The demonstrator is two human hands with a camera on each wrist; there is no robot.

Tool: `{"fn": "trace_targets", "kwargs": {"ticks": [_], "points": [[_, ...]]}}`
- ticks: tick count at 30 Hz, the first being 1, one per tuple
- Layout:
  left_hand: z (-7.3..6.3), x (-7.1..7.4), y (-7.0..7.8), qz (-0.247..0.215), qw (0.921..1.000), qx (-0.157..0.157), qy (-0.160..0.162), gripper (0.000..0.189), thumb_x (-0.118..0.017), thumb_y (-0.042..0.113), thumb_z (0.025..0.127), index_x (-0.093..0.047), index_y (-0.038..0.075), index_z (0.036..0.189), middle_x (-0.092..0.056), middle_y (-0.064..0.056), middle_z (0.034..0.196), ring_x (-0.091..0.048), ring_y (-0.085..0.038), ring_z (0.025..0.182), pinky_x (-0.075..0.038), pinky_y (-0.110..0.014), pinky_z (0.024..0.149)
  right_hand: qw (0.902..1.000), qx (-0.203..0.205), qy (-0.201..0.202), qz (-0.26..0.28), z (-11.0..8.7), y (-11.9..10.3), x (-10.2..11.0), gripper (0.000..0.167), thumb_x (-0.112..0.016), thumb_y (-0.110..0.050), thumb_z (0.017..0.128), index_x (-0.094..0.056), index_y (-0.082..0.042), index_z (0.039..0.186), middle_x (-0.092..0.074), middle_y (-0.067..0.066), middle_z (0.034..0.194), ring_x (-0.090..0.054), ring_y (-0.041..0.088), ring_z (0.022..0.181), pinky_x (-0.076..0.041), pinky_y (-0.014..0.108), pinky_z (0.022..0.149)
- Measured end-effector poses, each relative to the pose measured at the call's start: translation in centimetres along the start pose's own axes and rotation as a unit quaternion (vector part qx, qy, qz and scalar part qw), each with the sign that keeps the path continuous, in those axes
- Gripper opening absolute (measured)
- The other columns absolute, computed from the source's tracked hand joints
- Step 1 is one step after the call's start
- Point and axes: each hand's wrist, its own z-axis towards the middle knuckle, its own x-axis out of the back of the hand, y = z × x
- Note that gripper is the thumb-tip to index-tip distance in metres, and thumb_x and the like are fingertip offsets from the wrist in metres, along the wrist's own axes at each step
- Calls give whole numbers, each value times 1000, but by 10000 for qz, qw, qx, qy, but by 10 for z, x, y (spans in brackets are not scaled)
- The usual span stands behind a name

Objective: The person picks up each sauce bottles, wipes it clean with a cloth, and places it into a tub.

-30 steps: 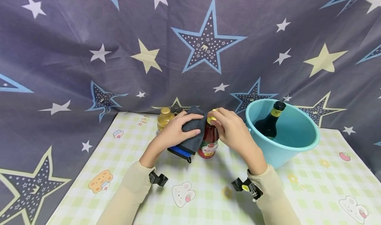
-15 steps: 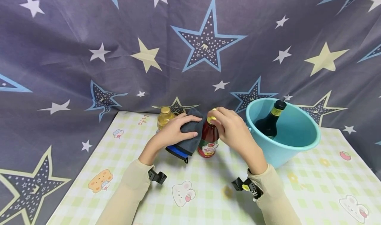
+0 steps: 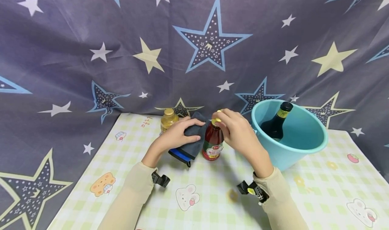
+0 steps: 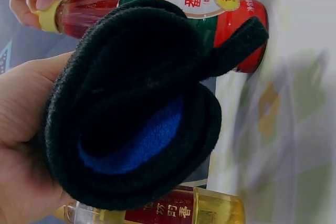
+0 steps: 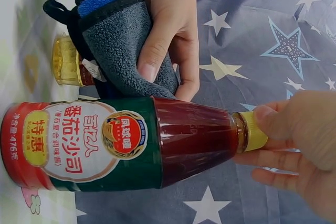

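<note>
A red ketchup bottle (image 3: pixel 212 144) with a green and red label stands upright near the middle of the table. My right hand (image 3: pixel 238 130) pinches its yellow cap (image 5: pixel 256 130) from above between thumb and fingers. My left hand (image 3: pixel 174 135) grips a folded grey cloth (image 5: pixel 123 40) with a blue inner side and black edging. The cloth lies right against the bottle's left side in the right wrist view. A dark loop (image 4: pixel 239 45) hangs from the cloth's edge.
Behind my left hand stands a bottle of yellow liquid (image 3: pixel 168 119) with a gold cap, partly hidden. To the right, a turquoise bucket (image 3: pixel 291 152) holds a dark bottle (image 3: pixel 275 123) leaning inside. A star-patterned curtain (image 3: pixel 194 84) hangs behind the checked table (image 3: pixel 218 203).
My left hand and the cloth have shifted slightly left and down along the ketchup bottle. My right hand stays on the cap.
</note>
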Motion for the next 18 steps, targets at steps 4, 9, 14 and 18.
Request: {"fn": "trace_targets", "kwargs": {"ticks": [4,9,14,18], "points": [[1,-1,-3,1,10000,49,-81,45,-74,27,96,-62,23,139,-56,-13,140,-55,-32,127,-46,-52,106,10000,-32,-28,13,1,-1,0,14,-68,-2,96,-71,-11,107,-71,5,104,-66,27,88,-55,43,85],[3,-4,-6,77,9998,118,-103,44,-74,26,95,-63,23,137,-54,-14,144,-54,-32,131,-45,-52,107,10000,-47,-40,6,1,-1,1,14,-68,-3,96,-71,-11,107,-71,5,105,-66,28,89,-55,43,85],[4,-7,-8,322,9988,304,-209,44,-74,28,96,-62,24,137,-53,-13,145,-55,-33,131,-47,-52,105,10000,-51,-39,-10,0,-1,1,14,-68,-4,96,-71,-12,107,-71,5,105,-66,28,89,-54,44,85],[5,-9,-9,482,9976,370,-342,44,-73,28,96,-61,23,139,-55,-12,141,-57,-32,127,-48,-51,103,10000,-45,-35,9,0,-1,1,14,-68,-4,96,-71,-12,107,-71,5,105,-65,28,88,-54,43,82]]}}
